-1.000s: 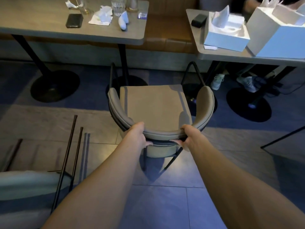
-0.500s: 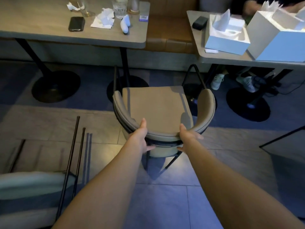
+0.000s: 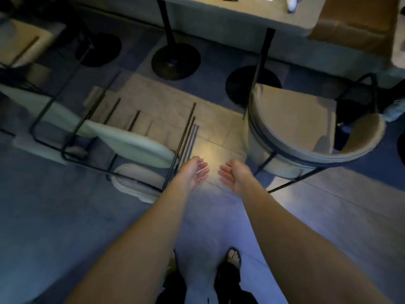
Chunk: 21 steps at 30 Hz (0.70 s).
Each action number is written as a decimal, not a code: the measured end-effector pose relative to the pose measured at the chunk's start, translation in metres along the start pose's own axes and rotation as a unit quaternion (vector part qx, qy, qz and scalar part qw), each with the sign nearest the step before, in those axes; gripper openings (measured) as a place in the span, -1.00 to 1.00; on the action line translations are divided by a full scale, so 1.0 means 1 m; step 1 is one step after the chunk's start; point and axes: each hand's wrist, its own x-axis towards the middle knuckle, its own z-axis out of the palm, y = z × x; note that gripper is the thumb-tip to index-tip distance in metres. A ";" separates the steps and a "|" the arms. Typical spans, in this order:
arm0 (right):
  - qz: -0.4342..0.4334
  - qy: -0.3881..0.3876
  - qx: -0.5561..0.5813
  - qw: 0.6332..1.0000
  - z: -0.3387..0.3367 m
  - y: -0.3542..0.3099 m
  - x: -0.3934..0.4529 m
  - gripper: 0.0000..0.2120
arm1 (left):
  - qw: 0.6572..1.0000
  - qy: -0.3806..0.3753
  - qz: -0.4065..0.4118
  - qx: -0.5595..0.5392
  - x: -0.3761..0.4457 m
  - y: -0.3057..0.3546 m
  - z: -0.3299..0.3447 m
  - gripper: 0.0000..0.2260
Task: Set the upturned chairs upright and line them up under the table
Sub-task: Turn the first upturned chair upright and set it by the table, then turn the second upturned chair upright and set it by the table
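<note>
Both hands hang empty over the tiled floor (image 3: 219, 150), palms turned toward each other: the left hand (image 3: 194, 173) and the right hand (image 3: 233, 177) have their fingers (image 3: 202, 168) spread loosely, holding nothing and touching no chair. To the right stands the upright chair (image 3: 306, 128) on its dark legs, seat up, its curved backrest toward the person and its open front facing the surface (image 3: 252, 16) at the top of the view; its seat sits beside the black table post, only partly under the edge. To the left lies the overturned chair (image 3: 131, 145) on its side, its thin black legs running along the floor away from the person, toward the table bases, just beside the left hand. Another pale chair (image 3: 26, 102) lies farther left, blurred.
</note>
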 end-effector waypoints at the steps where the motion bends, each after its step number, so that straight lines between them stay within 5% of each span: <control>1: 0.001 -0.019 -0.012 1.000 0.020 0.006 0.000 -0.84 | 1.000 0.008 0.005 -0.014 -0.001 0.004 -0.020 -0.78; 13: 0.048 0.000 -0.129 0.991 0.249 0.156 0.048 -0.75 | 0.976 0.113 -0.082 -0.165 0.087 0.011 -0.303 -0.77; 17: 0.050 0.009 -0.170 0.984 0.308 0.188 0.089 -0.86 | 0.954 0.118 -0.119 -0.248 0.135 0.006 -0.358 -0.81; 21: 0.037 0.060 -0.271 0.960 0.328 0.222 0.132 -0.56 | 0.928 0.107 -0.164 -0.317 0.184 -0.029 -0.379 -0.80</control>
